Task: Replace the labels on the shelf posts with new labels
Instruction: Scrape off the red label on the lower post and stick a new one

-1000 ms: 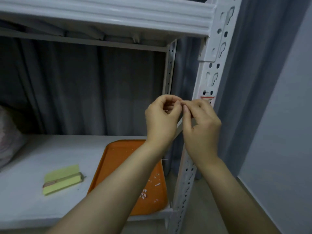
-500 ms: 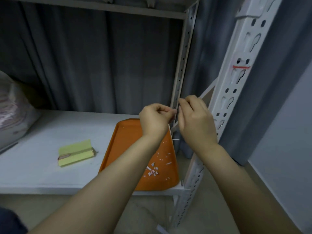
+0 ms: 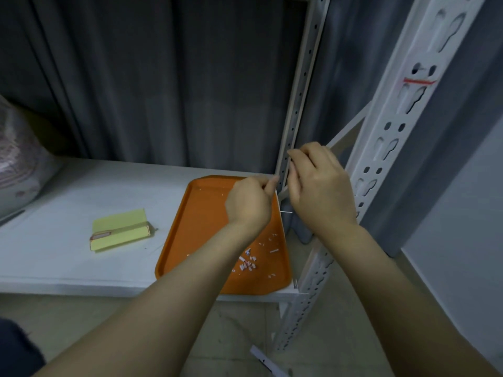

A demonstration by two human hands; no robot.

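Note:
The white front shelf post (image 3: 381, 148) rises at the right and carries a thin red label (image 3: 419, 81) near its top. My left hand (image 3: 250, 202) hovers over the far right corner of the orange tray (image 3: 174, 240), fingers curled and index tip pointing right; nothing shows in its fingers. Just right of it, my right hand (image 3: 321, 189) pinches a tiny pale label scrap (image 3: 290, 162) at its fingertips, in front of the rear post (image 3: 296, 104). Several torn label scraps (image 3: 247, 263) lie in the tray.
A yellow-green label pad (image 3: 119, 229) lies on the white shelf board (image 3: 68, 200) left of the tray. A plastic bag (image 3: 16, 159) sits at the far left. Grey curtain hangs behind. A white strip (image 3: 268, 361) lies on the floor below.
My hands have come down from beside the red label on the front post to just above the tray, and they have parted slightly. The view has tilted downward.

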